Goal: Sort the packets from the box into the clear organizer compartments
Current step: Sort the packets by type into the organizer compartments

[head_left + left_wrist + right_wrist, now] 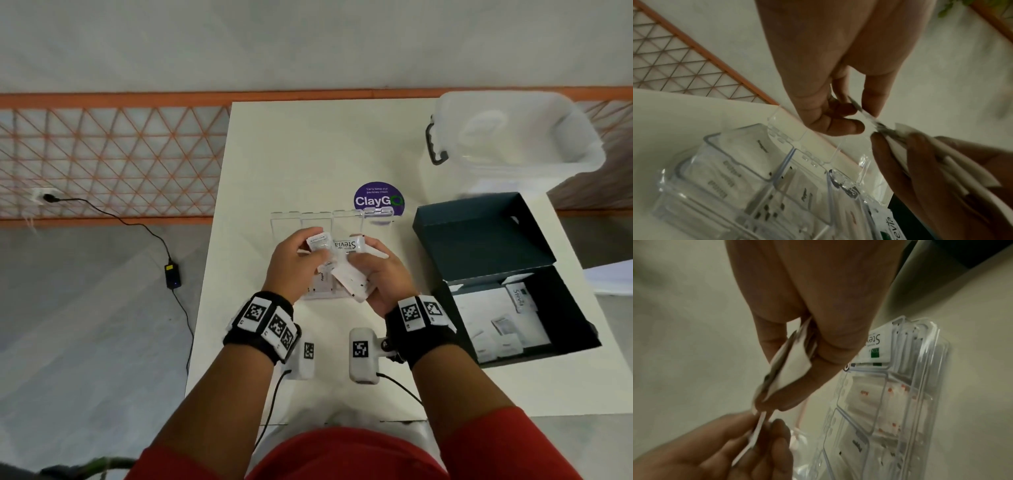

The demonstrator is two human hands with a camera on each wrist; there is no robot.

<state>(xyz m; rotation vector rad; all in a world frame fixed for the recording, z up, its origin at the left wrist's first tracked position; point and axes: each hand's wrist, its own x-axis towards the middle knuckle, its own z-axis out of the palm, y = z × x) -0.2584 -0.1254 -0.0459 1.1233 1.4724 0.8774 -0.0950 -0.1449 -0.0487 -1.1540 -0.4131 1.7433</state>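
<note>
Two bare hands, the left hand [294,265] and the right hand [380,274]; one clear plastic organizer [346,219] with four open lids; one dark open cardboard box [479,240]; one translucent plastic tub [513,137]; one round purple sticker [376,192]; the loose white paper packets are too overlapped to count.

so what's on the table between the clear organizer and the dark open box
Nothing: in the head view, bare white table separates the clear plastic organizer from the dark cardboard box.

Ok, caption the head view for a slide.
Left hand pulls one packet from the bunch in the right hand, above the organizer.
</note>
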